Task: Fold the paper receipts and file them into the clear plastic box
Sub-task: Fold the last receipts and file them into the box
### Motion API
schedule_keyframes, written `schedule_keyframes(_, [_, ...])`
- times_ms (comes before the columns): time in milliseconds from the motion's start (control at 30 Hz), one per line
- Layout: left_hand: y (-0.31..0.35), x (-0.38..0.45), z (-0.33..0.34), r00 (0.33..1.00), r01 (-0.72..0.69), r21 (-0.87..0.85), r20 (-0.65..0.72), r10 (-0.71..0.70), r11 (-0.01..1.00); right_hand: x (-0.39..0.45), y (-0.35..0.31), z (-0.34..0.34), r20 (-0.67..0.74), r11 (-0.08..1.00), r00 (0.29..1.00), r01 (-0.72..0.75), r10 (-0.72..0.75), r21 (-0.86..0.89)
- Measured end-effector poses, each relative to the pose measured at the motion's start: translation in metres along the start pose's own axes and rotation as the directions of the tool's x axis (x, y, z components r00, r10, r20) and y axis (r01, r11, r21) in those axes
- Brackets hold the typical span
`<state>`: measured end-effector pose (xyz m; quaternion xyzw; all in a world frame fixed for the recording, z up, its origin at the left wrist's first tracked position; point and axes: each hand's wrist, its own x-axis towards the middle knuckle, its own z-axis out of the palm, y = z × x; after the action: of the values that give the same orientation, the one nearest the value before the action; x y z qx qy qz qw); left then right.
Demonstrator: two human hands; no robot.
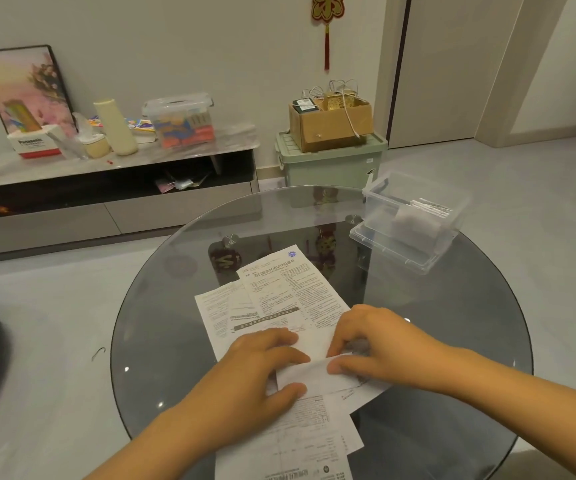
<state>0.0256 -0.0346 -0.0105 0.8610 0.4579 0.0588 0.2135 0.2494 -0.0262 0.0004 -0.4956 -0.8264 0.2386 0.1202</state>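
Observation:
Several printed paper receipts (290, 296) lie overlapped on the round glass table (162, 323). A partly folded white receipt (317, 374) lies on top of them, near the front. My left hand (255, 372) presses on its left part, fingers curled over the edge. My right hand (380, 341) pinches its folded upper edge between thumb and fingers. The clear plastic box (414, 206) stands open at the table's far right, on its lid (397, 251), with several folded papers upright inside.
A long sheet (300, 441) hangs toward the table's near edge. Beyond the table are a low TV cabinet (106, 188) with clutter and a green bin (331, 161) carrying a cardboard box. A dark object sits at the left edge.

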Motion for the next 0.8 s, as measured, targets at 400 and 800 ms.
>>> schedule_keyframes(400, [0.004,0.014,-0.016,0.967,0.103,-0.393,-0.174,-0.184,0.914,0.009,-0.002,-0.014,-0.128,0.944,0.971,-0.157,0.201,0.289])
schedule_keyframes(800, [0.02,0.029,-0.035,0.915,0.243,-0.83,0.023,-0.404,0.502,0.022,-0.015,-0.026,-0.017,0.683,0.928,-0.261,0.372,0.682])
